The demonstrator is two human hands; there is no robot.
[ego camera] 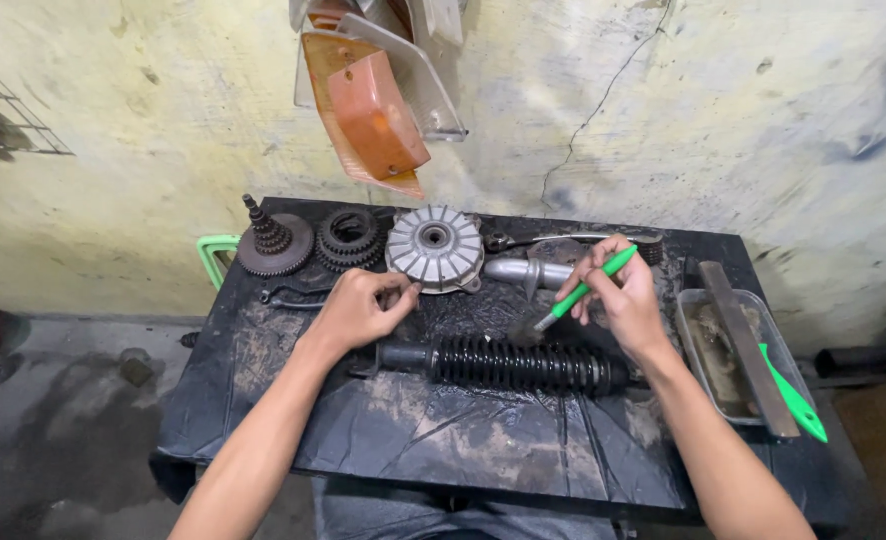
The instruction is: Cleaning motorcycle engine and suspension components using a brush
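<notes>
On the worktop (pixel 263 400) our right hand (pixel 618 300) grips a green brush (pixel 578 292) pen-style, bristles down for scrubbing, while our left hand's (pixel 358 310) fingers pinch the finned hub (pixel 435 247) steady.

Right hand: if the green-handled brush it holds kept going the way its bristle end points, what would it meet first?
The right hand aims the green brush down and left. Its bristles would probably meet the black sheet just above the black coil spring shock absorber, though depth is hard to judge.

We see no pkgs, labels, signs or screens anywhere around the black table (pixel 263 400), and nothing printed on the wall behind it either.
</notes>
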